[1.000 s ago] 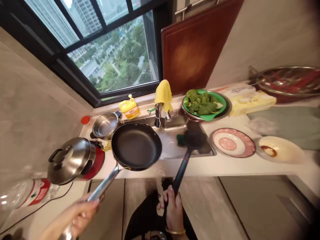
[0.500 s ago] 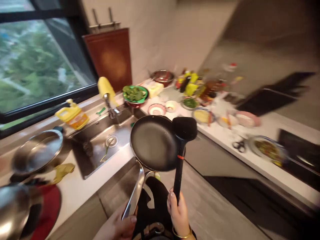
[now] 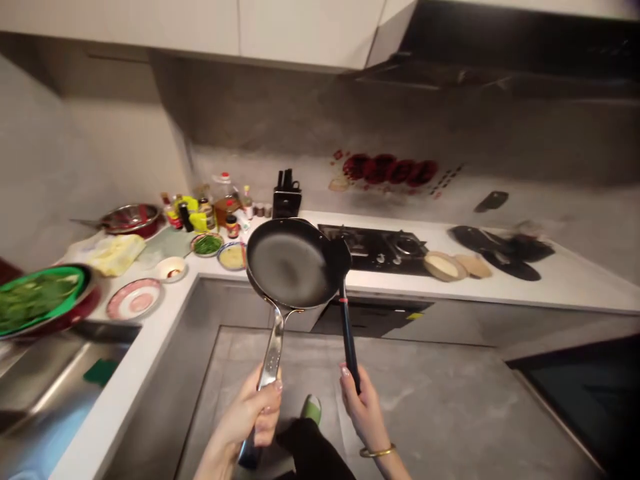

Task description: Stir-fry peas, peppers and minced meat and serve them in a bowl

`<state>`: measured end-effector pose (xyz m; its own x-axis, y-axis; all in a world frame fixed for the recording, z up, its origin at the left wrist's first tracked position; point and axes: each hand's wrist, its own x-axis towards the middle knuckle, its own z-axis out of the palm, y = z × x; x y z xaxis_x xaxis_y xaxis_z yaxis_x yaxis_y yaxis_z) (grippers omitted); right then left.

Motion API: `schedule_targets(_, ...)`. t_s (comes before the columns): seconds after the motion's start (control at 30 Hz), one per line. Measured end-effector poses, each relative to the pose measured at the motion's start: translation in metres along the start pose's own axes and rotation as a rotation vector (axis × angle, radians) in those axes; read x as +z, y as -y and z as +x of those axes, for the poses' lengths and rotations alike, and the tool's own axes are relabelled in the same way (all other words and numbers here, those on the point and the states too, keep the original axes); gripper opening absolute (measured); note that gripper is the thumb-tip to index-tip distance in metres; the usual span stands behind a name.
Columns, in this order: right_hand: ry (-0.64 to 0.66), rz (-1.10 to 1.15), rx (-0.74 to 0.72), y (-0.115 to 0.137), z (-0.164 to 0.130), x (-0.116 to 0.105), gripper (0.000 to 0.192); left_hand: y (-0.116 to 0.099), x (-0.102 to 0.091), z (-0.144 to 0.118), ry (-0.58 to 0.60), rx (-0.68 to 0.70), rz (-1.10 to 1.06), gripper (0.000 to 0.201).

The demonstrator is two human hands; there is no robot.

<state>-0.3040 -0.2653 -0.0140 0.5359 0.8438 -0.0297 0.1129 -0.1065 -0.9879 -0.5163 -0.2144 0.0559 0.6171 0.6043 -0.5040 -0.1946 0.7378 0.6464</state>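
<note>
My left hand (image 3: 257, 410) is wrapped round the metal handle of a black frying pan (image 3: 293, 263), holding it up in front of me over the floor. The pan's dark inside faces me, with nothing in it. A black spatula (image 3: 349, 333) with a red band stands nearly upright in my right hand (image 3: 361, 400), its fingers closed round the lower handle. The spatula's blade overlaps the pan's right edge in view; I cannot tell whether they touch.
Ahead, a gas stove (image 3: 375, 250) is set in the white counter, below a range hood (image 3: 510, 53). A knife block (image 3: 287, 200), bottles, and a plate of chopped greens (image 3: 207, 245) stand left of it. At left are the sink (image 3: 45, 387) and a green colander (image 3: 75, 293) of leaves.
My view has swung right, from the sink and window to the stove counter. Pan and spatula have come along, still held in the same hands.
</note>
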Motion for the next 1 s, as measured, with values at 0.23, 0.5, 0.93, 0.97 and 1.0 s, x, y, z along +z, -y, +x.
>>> schedule_targets(0.23, -0.172, -0.467, -0.209, 0.031, 0.197, -0.136, 0.043, -0.044, 0.112, 0.198, 0.175, 0.043, -0.045, 0.05)
schedule_targets(0.5, -0.119, -0.875, -0.151, 0.067, 0.395, -0.184, 0.041, -0.08, 0.204, 0.361, 0.182, 0.041, -0.053, 0.051)
schedule_targets(0.93, -0.038, -0.929, -0.046, 0.026, 0.547, -0.186, 0.037, -0.117, 0.228, 0.517, 0.127, -0.074, -0.095, 0.053)
schedule_targets(0.97, -0.028, -0.927, -0.051, 0.023, 0.552, -0.187, 0.037, -0.117, 0.23, 0.523, 0.123, -0.082, -0.103, 0.052)
schedule_targets(1.0, -0.02, -0.923, -0.055, 0.019, 0.557, -0.189, 0.036, -0.117, 0.232, 0.528, 0.12, -0.089, -0.109, 0.051)
